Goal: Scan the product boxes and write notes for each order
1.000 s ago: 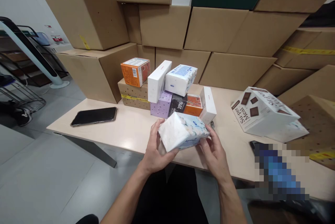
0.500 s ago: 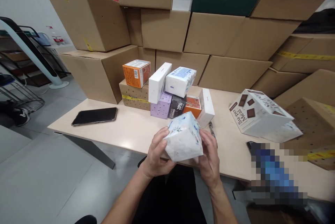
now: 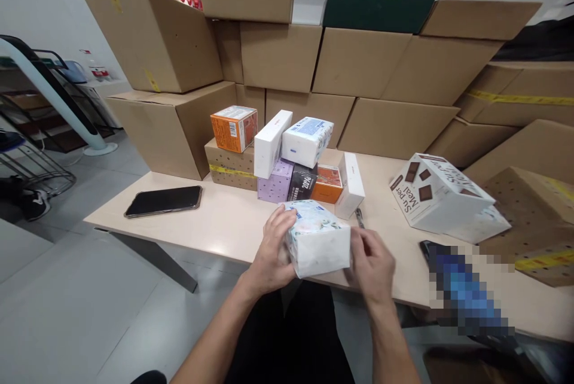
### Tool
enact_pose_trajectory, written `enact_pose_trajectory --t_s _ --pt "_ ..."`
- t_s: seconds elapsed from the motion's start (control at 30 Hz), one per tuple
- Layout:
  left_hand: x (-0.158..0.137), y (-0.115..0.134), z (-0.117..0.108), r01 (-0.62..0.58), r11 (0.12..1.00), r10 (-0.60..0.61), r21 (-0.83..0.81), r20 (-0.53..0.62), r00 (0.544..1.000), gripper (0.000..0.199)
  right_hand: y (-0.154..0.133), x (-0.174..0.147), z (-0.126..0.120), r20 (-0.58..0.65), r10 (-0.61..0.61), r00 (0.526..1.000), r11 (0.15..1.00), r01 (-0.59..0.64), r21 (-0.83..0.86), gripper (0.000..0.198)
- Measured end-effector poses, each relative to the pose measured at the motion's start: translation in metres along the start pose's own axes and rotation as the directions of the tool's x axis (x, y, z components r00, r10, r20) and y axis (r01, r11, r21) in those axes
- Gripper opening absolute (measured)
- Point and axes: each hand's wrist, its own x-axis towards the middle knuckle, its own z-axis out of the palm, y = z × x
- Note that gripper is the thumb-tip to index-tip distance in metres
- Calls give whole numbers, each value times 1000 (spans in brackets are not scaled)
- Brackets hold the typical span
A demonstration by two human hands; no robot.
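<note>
A white tissue pack (image 3: 321, 246) with a blue floral print is held above the table's front edge. My left hand (image 3: 274, 252) grips its left side, the thumb low at the near corner and the fingers over the top. At the pack's right end, my right hand (image 3: 371, 261) is curled with its fingers pinched against the edge, slightly smeared. Just behind is a stack of small boxes: a purple box (image 3: 274, 182), a black box (image 3: 303, 183), an orange box (image 3: 328, 184) and white boxes (image 3: 271, 143). A similar tissue pack (image 3: 307, 140) lies on top.
A phone (image 3: 164, 200) lies at the left of the table (image 3: 224, 225). To the right stand a white Super Meal box (image 3: 434, 192) and a dotted carton (image 3: 529, 222). Big cardboard boxes (image 3: 350, 67) wall off the back. A pixelated patch (image 3: 470, 288) covers the front right.
The tissue pack has been turned so its white end faces me more squarely. My right hand has moved right and curled its fingers at the pack's edge; my left hand keeps its hold.
</note>
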Motion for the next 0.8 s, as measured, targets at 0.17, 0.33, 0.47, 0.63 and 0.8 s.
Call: enact_pose_trajectory --t_s 0.17,0.33,0.47,0.63,0.8 --pt "-1 -2 2 -39 999 38 -16 -47 998 84 12 31 -23 -5 193 981 754 -151 -639 57" --pt "-2 -2 2 14 1000 -16 -28 -39 999 85 19 36 -28 105 262 959 754 -136 -642 32" --pt "-2 -1 1 62 998 -62 -28 -18 998 88 23 25 -34 94 241 966 844 -160 -512 30" --pt "-1 -1 1 96 995 -96 -31 -1 995 89 5 1 -44 -141 259 956 888 -178 424 29" --pt "-1 -2 2 156 986 -155 -61 14 988 92 -42 -24 -32 -235 -80 969 680 225 698 12"
